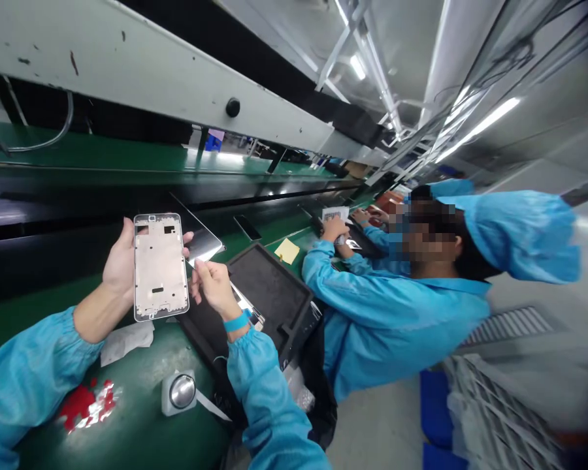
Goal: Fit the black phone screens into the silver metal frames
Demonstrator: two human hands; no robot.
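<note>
A pale phone mid-frame (161, 267) with small cutouts lies in my left hand (120, 258), which grips it from behind with fingertips showing past its right edge. My right hand (214, 285) is closed in a pinch close to that edge; whatever its fingertips hold, if anything, is too small to make out. Beneath my right hand and forearm lies a black tray (269, 287) with a few thin, light strips in it. Behind the frame, a glossy dark panel (198, 236) rests at the line's edge.
On the green bench are red scraps (85, 406), a white paper piece (127, 343) and a small white device with a round metal top (182, 391). Yellow notes (287, 250) and a dark phone-shaped panel (247, 227) lie beyond the tray. Co-workers in blue (396, 320) work at right.
</note>
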